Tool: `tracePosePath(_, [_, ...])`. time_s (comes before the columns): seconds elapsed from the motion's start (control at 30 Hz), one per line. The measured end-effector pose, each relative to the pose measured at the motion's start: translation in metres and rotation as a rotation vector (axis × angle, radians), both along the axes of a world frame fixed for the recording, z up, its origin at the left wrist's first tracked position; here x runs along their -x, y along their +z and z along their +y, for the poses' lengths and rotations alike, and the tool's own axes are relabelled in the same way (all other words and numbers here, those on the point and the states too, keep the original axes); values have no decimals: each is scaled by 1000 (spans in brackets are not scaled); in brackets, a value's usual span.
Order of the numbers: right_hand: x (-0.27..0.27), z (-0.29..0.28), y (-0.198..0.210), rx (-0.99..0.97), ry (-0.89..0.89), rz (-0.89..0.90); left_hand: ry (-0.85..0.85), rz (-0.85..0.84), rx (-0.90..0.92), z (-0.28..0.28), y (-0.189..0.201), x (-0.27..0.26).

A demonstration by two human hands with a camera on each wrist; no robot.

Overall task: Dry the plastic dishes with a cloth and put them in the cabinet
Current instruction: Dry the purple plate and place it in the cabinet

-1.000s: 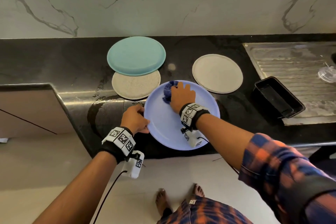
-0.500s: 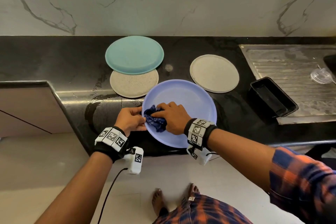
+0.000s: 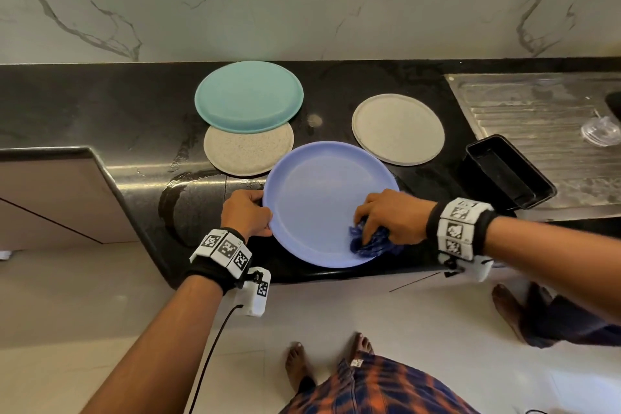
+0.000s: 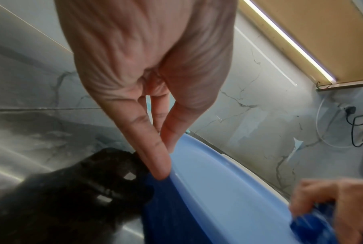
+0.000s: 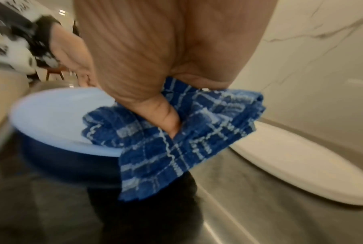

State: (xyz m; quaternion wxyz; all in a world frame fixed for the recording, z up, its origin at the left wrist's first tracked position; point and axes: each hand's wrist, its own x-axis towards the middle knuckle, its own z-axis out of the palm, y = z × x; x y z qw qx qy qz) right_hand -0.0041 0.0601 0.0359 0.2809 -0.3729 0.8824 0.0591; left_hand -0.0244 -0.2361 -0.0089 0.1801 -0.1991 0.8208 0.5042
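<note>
Looking down from the head camera, the lavender-blue plate (image 3: 322,198) lay on the black countertop (image 3: 100,104) at its front edge, the left hand (image 3: 247,213) pinching the plate's left rim while the right hand (image 3: 391,217) closed its curled fingers around a bunched blue checked cloth (image 3: 369,242) pressed to the plate's near right rim. Behind it sat a teal plate (image 3: 248,96) overlapping a speckled beige plate (image 3: 247,155), with another beige plate (image 3: 398,128) to the right, a black tray (image 3: 507,171) beside the steel drainboard (image 3: 537,118), and a small clear lid (image 3: 601,131) on it. From the left wrist view, the fingertips (image 4: 159,168) gripped the blue rim between thumb and fingers, holding the plate (image 4: 218,189) steady. From the right wrist view, blurred with motion, the thumb (image 5: 166,118) dug into the folded cloth (image 5: 176,140), which draped over the plate's edge (image 5: 57,118), the beige plate (image 5: 297,166) lying just beside. The plate looked light, stiff and hard to break, but probably slick where wet, so it would slide on the stone unless braced; the raised rim seemed the surest place to hold it, with thumb on top and fingers beneath. The soft cloth would bunch and mould to the rim's curve.
</note>
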Motion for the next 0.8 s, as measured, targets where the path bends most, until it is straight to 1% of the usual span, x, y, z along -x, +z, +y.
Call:
tracePosePath(0.07, [16, 22, 11, -98, 25, 55, 0, -8, 19, 1, 1, 1])
tracePosePath(0.17, [44, 37, 18, -169, 5, 230, -7, 12, 54, 2, 1, 1])
tracePosePath(0.27, [71, 31, 11, -145, -108, 380, -33, 24, 97, 3, 2, 1])
tracePosePath(0.37, [98, 12, -1, -101, -181, 451, -58, 34, 139, 4, 5, 0])
tracePosePath(0.53, [129, -31, -10, -5, -186, 488, -58, 45, 164, 5, 5, -2])
tracePosePath(0.7, [133, -81, -21, 144, -57, 403, -82, 59, 209, 5, 5, -2])
tracePosePath(0.8, [127, -100, -30, 153, 37, 378, -80, 59, 226, 5, 4, -2])
